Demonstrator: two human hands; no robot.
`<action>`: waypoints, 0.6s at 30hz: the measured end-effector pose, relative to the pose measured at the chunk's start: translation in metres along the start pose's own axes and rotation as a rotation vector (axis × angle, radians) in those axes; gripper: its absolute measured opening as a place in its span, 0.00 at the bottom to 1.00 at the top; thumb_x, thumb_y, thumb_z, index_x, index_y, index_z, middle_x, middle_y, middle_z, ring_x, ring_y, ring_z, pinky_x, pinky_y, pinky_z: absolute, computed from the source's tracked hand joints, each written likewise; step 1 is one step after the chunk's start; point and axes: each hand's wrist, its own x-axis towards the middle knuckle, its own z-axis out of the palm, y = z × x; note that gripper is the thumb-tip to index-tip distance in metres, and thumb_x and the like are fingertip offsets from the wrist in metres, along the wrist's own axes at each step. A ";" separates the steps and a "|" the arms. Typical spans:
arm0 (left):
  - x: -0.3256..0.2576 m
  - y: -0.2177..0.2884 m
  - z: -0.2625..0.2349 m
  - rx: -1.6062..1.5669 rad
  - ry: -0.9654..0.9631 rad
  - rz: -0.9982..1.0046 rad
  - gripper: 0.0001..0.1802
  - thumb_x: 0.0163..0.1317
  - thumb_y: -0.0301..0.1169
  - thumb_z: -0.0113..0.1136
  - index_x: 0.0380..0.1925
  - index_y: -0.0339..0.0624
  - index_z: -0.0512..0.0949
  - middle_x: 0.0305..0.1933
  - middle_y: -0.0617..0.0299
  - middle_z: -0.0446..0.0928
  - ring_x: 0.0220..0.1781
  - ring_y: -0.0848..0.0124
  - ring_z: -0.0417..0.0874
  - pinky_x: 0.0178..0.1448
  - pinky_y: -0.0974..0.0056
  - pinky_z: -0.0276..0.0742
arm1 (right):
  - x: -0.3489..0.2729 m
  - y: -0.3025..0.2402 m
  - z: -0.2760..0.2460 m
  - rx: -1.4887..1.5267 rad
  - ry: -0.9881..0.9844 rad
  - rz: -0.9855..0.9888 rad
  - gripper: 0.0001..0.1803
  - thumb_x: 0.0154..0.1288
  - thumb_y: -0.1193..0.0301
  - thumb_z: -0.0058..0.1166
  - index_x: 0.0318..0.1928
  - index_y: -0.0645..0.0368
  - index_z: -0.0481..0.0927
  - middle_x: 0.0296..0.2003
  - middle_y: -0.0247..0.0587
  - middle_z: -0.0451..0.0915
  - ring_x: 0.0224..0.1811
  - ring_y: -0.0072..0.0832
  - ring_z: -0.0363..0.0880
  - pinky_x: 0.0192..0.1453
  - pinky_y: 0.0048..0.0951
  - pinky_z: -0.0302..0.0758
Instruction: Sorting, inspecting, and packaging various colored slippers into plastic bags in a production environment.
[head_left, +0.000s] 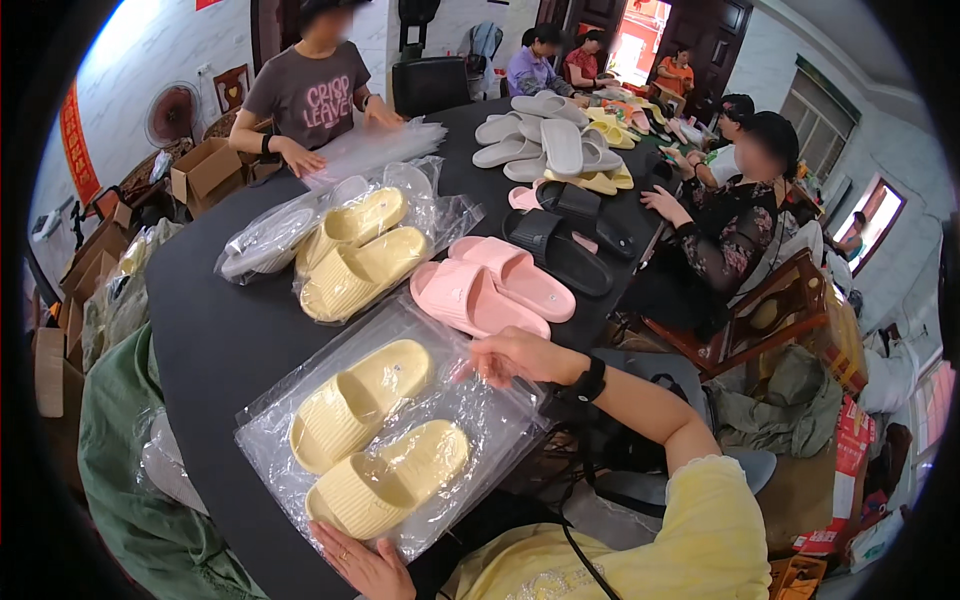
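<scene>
A pair of pale yellow slippers [385, 480] lies side by side inside a clear plastic bag [270, 415] on the black-covered table in front of me. My left hand [362, 562] rests with fingers stretched out at the bag's near edge, by the toe of the nearer slipper. Over the bag's right end is my right hand [522, 357], its fingers loosely bent and apart, with nothing visible in them; the fingertips are slightly blurred. Just beyond it sits a pair of pink slippers [490, 290], unbagged. Another bagged yellow pair [362, 265] lies farther off.
Grey slippers [560, 145] are piled toward the far end, near black slippers [560, 240]. Across the table a person [320, 100] handles clear bags [385, 150]. Another person [740, 220] sits at the right. Green cloth [130, 450] hangs at the left; cardboard boxes [208, 172] stand behind.
</scene>
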 end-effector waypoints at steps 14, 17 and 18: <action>0.008 -0.005 -0.006 0.015 -0.010 -0.064 0.40 0.67 0.49 0.43 0.65 0.24 0.50 0.68 0.32 0.51 0.72 0.42 0.49 0.71 0.46 0.46 | 0.007 -0.007 -0.003 0.310 -0.003 -0.101 0.18 0.69 0.61 0.39 0.40 0.64 0.76 0.42 0.47 0.80 0.37 0.26 0.78 0.41 0.26 0.75; 0.006 -0.004 -0.002 0.045 0.011 -0.038 0.40 0.68 0.50 0.42 0.65 0.23 0.49 0.69 0.34 0.51 0.72 0.44 0.48 0.72 0.47 0.45 | 0.021 0.031 -0.021 0.591 -0.169 -0.014 0.21 0.70 0.59 0.40 0.43 0.66 0.77 0.54 0.54 0.72 0.45 0.30 0.76 0.48 0.31 0.74; 0.007 -0.003 -0.002 0.049 0.020 -0.049 0.41 0.68 0.50 0.41 0.65 0.24 0.49 0.69 0.35 0.51 0.73 0.44 0.48 0.72 0.47 0.45 | 0.021 0.027 -0.017 0.476 -0.319 -0.064 0.22 0.69 0.57 0.42 0.49 0.64 0.74 0.58 0.52 0.69 0.50 0.32 0.75 0.53 0.33 0.72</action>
